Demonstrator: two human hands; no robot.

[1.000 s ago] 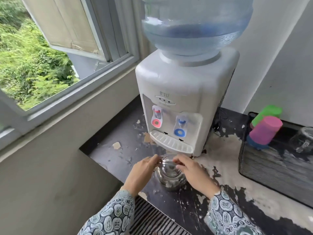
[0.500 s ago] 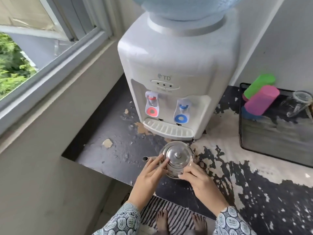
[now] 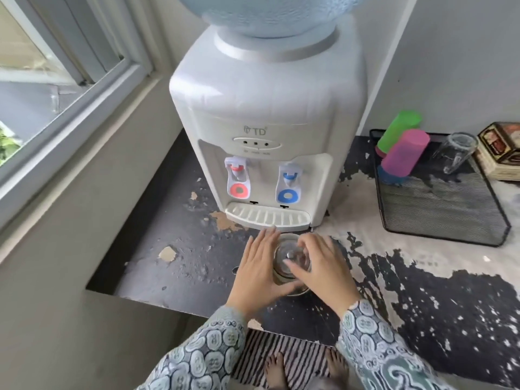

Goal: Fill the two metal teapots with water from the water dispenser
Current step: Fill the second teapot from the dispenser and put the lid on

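Observation:
A small shiny metal teapot [image 3: 291, 256] with its lid on stands on the counter, just in front of the drip tray [image 3: 267, 218] of the white water dispenser [image 3: 267, 114]. My left hand [image 3: 257, 273] lies against the teapot's left side, fingers stretched forward and thumb under its near edge. Over the lid my right hand [image 3: 322, 267] is curled, with fingers and thumb around the knob. The dispenser has a red tap [image 3: 238, 178] and a blue tap [image 3: 288, 184]. I see only one teapot.
A black mesh tray [image 3: 439, 218] at the right holds green and pink cups [image 3: 405, 153] and a glass [image 3: 457, 152]. A box [image 3: 501, 150] sits behind it. The counter [image 3: 168, 249] is worn with peeling paint. A window is at the left, and a striped mat and bare feet are below.
My right hand has moved from the teapot's right side onto the lid. My left hand has slid further along its left side. The view has come closer.

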